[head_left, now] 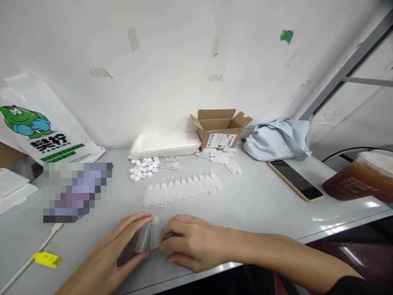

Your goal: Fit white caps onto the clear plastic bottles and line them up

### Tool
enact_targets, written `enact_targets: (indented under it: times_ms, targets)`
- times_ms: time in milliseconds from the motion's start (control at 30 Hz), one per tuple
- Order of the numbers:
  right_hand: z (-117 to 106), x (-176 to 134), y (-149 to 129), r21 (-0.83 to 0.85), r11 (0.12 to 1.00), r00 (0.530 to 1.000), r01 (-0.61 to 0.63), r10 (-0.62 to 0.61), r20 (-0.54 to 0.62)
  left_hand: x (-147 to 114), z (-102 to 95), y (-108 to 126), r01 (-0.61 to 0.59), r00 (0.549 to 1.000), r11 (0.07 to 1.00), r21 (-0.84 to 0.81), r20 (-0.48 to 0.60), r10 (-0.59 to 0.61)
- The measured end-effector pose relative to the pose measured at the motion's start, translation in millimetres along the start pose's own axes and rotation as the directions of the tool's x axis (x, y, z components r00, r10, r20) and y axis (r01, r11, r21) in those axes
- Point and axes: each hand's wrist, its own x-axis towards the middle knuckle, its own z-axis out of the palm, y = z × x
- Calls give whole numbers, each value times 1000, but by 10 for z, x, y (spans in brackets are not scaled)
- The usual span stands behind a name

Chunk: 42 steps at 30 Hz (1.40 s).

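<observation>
Two small translucent plastic bottles, a left one (143, 238) and a right one (156, 233), lie side by side near the table's front edge, thin white straps at their necks. My left hand (118, 248) curves around their left side, thumb and fingers apart. Close to the right bottle is my right hand (193, 241), its fingers bent but spaced; whether they touch it I cannot tell. Beyond them runs a slanting row of similar bottles (184, 186) with straps. A pile of white caps (143, 168) and some loose strapped pieces (172, 162) lie behind the row.
More bottles (218, 155) lie before an open cardboard box (221, 129). Beside it is a white stack (166, 144). Rightward are a blue cloth bag (276, 139), a phone (294, 180) and a drink cup (359, 178). A blurred device (80, 192) and its cable (21, 268) occupy the left.
</observation>
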Motion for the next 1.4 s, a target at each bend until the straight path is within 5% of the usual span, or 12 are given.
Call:
enact_targets:
  times_ms: [367,567,767,933,1000,1267,1400]
  targets:
    - [3,-1,13,9,1000,1000,22,-22,-22,17,72,-29,58,995,997,51,-89,-53]
    - [-10,18,146,52,994,970,92,-78,-232,108,-102,-20,43,998,998,55,-47,-41]
    - [-345,-86,568,0,993,848,-120,103,-520,764,-318,64,144,989,987,-77,-28,-147]
    - [-603,-273,1057,-91,912,739,-399,261,-621,1456,-124,46,66,996,993,-97,72,-59]
    - [-665,-345,1205,-101,875,745,-474,338,-575,1624,-3,33,19,994,997,-73,113,-10]
    - [-722,-442,1357,-167,780,748,-604,481,-458,1724,232,13,-27,975,988,149,222,-7]
    - [-698,-428,1339,-199,730,723,-654,525,-450,1675,280,-53,-72,982,991,117,181,50]
